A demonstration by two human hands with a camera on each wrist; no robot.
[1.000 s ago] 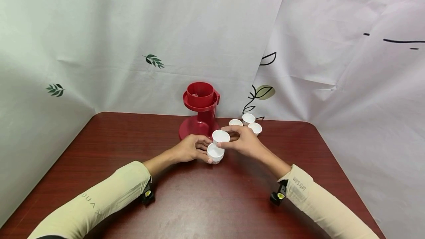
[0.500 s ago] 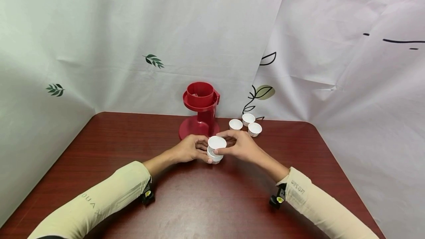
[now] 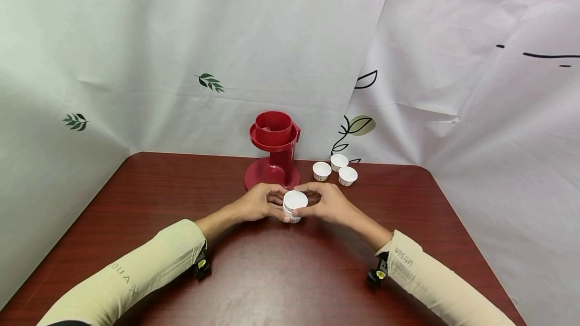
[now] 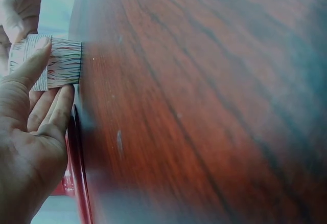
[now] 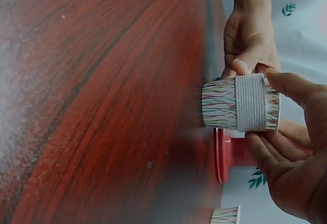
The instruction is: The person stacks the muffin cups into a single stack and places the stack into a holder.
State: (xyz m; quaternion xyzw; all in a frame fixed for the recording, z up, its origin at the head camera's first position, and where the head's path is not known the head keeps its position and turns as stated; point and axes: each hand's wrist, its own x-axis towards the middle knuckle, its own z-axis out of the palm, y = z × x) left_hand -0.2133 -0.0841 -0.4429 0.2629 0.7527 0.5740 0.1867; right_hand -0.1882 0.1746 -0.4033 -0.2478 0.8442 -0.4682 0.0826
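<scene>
Small white paper cups with thin wavy coloured lines stand nested in a stack (image 5: 219, 101) on the table, in front of a red stand. My left hand (image 3: 260, 202) holds the stack from the left, its thumb along the near side in the left wrist view. From the right, my right hand (image 3: 333, 202) pinches the uppermost cup (image 3: 295, 199) between thumb and fingers. That cup sits inside the stack, with only its upper band showing above the ridged rims in the right wrist view.
Behind the stack, the red stand (image 3: 274, 137) has a round base and a ring-shaped top. Three loose paper cups (image 3: 348, 176) stand upright to its right, by the table's (image 3: 190, 175) back edge. A printed white curtain (image 3: 272, 39) hangs behind.
My right hand has moved left and down with its cup, from above and beside the stack into it. My left hand has stayed in place.
</scene>
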